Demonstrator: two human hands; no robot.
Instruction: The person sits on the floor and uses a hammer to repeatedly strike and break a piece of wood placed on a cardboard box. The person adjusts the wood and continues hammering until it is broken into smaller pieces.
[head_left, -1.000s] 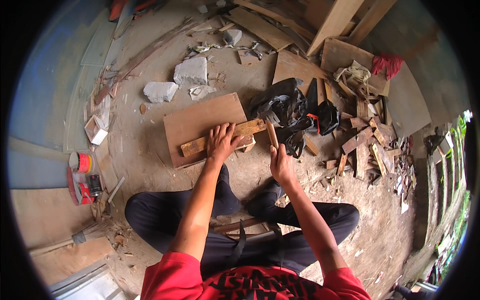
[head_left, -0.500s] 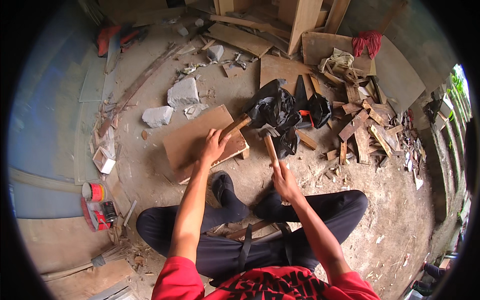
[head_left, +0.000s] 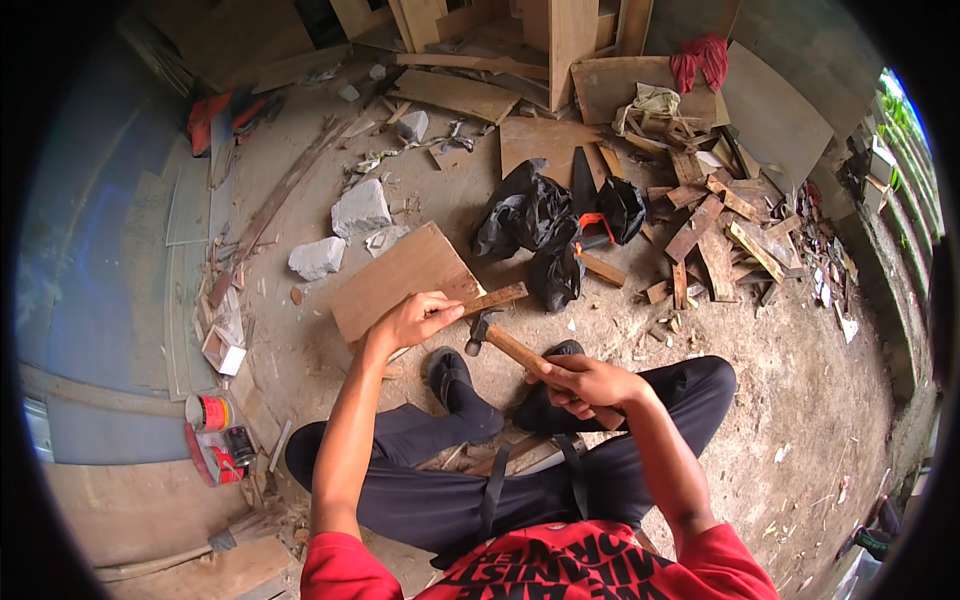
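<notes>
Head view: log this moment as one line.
left hand: holding wooden strip | right hand: gripping claw hammer by wooden handle | nearby: plywood panel, black plastic bags, wood scraps

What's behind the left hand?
Behind the left hand, a brown board shows; the hand covers part of its near side. A wood strip sticks out rightward; its gripped end is hidden.

Wood strip (head_left: 497,299) and hammer (head_left: 515,350) partly covered; shirt (head_left: 545,565) cropped below.
</notes>
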